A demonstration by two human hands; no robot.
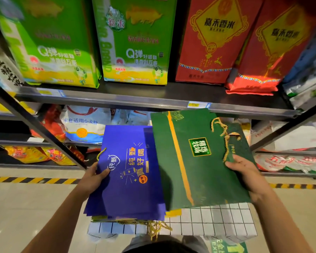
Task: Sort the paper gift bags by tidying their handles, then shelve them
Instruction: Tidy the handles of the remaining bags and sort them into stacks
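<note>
The left hand point(96, 177) grips the left edge of a blue gift bag point(128, 172), thumb on its printed face and fingers hidden underneath. This bag lies flat on top of a stack of similar folded bags whose edges show at its near side, where gold cord handles point(153, 227) spill out in a loose tangle. A short loop of gold cord point(100, 153) sticks up just beside the left thumb.

The right hand point(244, 172) holds the right edge of a green gift bag point(195, 161), thumb on top and fingers below. The green bag is tilted, and its left edge overlaps the right side of the blue bag. Its twisted gold handle point(224, 137) lies loose across its face, running from the far right corner down to the thumb.

Both bags are held above a white grid-patterned box point(217, 221) at the near centre. Beyond them stands a metal shelf point(153, 99) carrying green rice boxes point(133, 42) and red rice boxes point(217, 42). Flour sacks point(84, 123) sit on a lower shelf at the left.
</note>
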